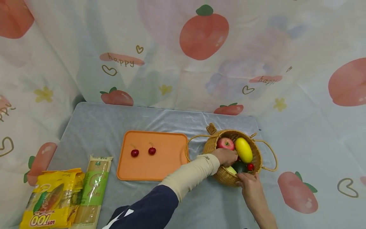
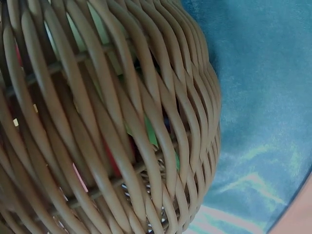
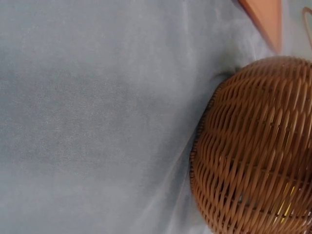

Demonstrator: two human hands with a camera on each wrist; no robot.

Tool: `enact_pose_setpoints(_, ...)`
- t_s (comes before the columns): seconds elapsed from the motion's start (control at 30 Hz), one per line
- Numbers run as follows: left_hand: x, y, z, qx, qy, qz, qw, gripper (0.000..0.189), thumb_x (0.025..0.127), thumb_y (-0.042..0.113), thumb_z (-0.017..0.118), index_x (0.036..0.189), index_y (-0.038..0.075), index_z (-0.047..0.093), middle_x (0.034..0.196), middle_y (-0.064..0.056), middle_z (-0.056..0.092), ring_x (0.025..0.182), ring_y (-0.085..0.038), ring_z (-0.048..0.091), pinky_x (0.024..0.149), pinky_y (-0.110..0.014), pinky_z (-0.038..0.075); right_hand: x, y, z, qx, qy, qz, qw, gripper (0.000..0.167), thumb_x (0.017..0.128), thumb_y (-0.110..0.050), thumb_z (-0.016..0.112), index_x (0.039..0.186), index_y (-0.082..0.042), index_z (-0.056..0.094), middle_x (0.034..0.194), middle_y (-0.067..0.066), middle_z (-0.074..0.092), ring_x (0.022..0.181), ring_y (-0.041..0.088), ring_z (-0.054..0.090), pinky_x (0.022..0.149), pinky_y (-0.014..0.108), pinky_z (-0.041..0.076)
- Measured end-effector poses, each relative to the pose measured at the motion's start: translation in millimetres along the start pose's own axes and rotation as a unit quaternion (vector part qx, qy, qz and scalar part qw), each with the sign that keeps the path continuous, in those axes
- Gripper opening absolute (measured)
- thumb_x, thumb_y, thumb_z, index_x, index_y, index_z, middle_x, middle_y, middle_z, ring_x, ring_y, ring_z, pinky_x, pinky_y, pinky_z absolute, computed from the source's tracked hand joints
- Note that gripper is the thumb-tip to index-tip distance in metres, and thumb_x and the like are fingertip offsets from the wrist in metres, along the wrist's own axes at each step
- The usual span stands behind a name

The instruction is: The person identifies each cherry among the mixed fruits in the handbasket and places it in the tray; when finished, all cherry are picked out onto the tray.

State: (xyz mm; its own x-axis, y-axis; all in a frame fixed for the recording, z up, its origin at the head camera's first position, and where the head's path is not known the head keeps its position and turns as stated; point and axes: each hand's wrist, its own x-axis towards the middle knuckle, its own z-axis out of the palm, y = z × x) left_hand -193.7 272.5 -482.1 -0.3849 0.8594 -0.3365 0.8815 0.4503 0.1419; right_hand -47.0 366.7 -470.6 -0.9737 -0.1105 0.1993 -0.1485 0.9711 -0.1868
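Observation:
A brown wicker basket [image 1: 210,145] with loop handles stands at the table's right side, full of fruit. My left hand [image 1: 225,156] reaches down into it over the front left rim; its fingertips are hidden among the fruit. At the near rim my right hand [image 1: 251,186] pinches the basket's edge. Around the left hand lie a red apple [image 1: 226,143], a long yellow fruit [image 1: 244,150], a dark green fruit [image 1: 239,167], a pale green piece [image 1: 231,170] and a red cherry [image 1: 250,167]. Both wrist views show the woven basket wall [image 2: 112,112] close up.
Left of the basket, an orange tray [image 1: 151,170] carries two cherries [image 1: 152,150]. A yellow food packet [image 1: 51,197] and a pack of noodles [image 1: 94,187] lie at the front left. Grey cloth covers the table [image 1: 100,124]; a printed curtain hangs behind.

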Motion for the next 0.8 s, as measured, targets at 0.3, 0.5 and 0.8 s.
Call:
enact_pose_setpoints(0.3,1.1,-2.0,0.5,-0.025,-0.003,0.022,0.9995,0.016,0.097,0.019,0.051,0.092,0.027,0.063,0.1,0.01,0.053,0.09,-0.003,0.044,0.078,-0.016,0.035,-1.3,1.2,-0.1,-0.003,0.01,-0.008,0.9999,0.026,0.062,0.01,0.077,0.084,-0.001,0.07,0.081,0.011,0.068,0.082,0.032,0.065,0.088,0.071,0.035)
enact_pose_setpoints(0.5,-0.2,-4.7,0.6,-0.039,0.012,0.027,0.9988,0.016,0.097,0.018,0.052,0.097,0.026,0.066,0.099,0.01,0.054,0.091,-0.003,0.045,0.077,-0.015,0.036,1.2,-1.1,-1.1,-0.006,-0.004,-0.002,1.0,0.026,0.063,0.01,0.077,0.085,-0.001,0.07,0.081,0.011,0.068,0.083,0.032,0.065,0.089,0.072,0.034)
enact_pose_setpoints(0.8,1.4,-6.6,3.9,-0.084,0.126,0.063,0.9865,0.012,0.092,0.02,0.062,0.082,0.021,0.056,0.087,0.007,0.048,0.082,-0.005,0.043,0.07,-0.016,0.034,-1.6,-0.5,-0.2,-0.005,0.0,-0.001,1.0,0.023,0.064,0.009,0.077,0.084,0.0,0.07,0.082,0.012,0.068,0.083,0.034,0.065,0.088,0.074,0.032)
